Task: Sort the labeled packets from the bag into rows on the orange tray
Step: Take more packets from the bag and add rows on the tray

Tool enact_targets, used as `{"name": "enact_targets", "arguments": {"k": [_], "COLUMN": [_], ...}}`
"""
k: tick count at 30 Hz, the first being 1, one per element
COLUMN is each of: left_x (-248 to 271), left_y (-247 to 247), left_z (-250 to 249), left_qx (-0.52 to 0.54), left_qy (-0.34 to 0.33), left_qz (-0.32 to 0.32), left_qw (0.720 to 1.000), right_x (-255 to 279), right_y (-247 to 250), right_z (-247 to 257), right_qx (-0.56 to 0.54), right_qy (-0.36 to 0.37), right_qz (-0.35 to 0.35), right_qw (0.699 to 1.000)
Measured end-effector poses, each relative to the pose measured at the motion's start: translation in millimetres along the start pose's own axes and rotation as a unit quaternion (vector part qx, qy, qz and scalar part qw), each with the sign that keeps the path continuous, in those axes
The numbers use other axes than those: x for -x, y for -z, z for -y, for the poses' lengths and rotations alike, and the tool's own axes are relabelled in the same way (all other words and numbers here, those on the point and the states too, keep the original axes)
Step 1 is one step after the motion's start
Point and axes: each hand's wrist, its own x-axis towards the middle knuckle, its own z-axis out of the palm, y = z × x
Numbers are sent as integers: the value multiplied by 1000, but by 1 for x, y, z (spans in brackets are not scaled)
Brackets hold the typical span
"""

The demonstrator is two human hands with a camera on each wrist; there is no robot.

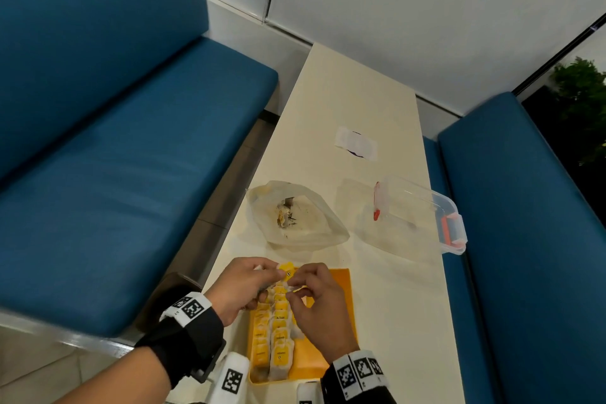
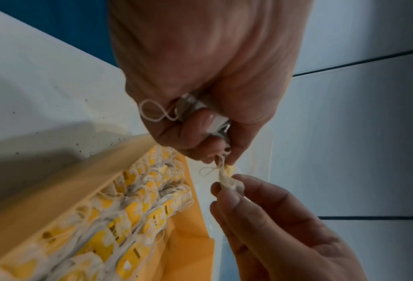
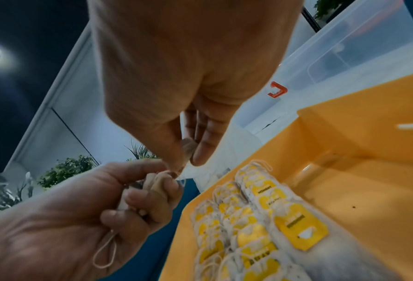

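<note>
Fingers (image 2: 202, 123) of the left hand (image 1: 241, 285) clutch tea bags; the right hand (image 1: 316, 302) pinches one packet's (image 1: 286, 269) tangled string at lower centre, best teased free gently above the orange tray (image 1: 341, 315).

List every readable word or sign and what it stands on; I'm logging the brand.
"MOMENT": yellow tag on a packet in the orange tray.
Other tags: print too blurred.
Wristband markers: square black-and-white codes, no words.
</note>
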Motion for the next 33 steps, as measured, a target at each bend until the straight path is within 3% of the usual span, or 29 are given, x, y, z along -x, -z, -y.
{"name": "enact_targets", "arguments": {"k": [5,7,10,15,21,27,33], "left_x": [-1,-2,-1,-3,-5,-7,-10], "left_y": [2,2,-1,-1,1,14,24], "left_z": [-4,-4,-4,-2,5,15,30], "left_qx": [-145,-232,-265,-289,-306,-303,-297], "left_qy": [-145,-202,-237,-227,-221,-193,-148], "left_qz": [-19,-11,3,13,8,-44,-74], "left_qw": [979,951,935,930,926,932,940], "right_x": [-6,-12,-18,-21,-18,-6,13], "right_y": [14,20,22,28,30,38,29], "right_z": [7,8,6,8,7,-12,-34], "right_qx": [-19,-14,-31,-170,-205,-132,-17], "right_qy": [-43,-69,-89,-157,-198,-269,-326], "right_qz": [-55,-34,-6,-7,6,61,192], "right_qw": [997,997,995,973,958,952,925]}}
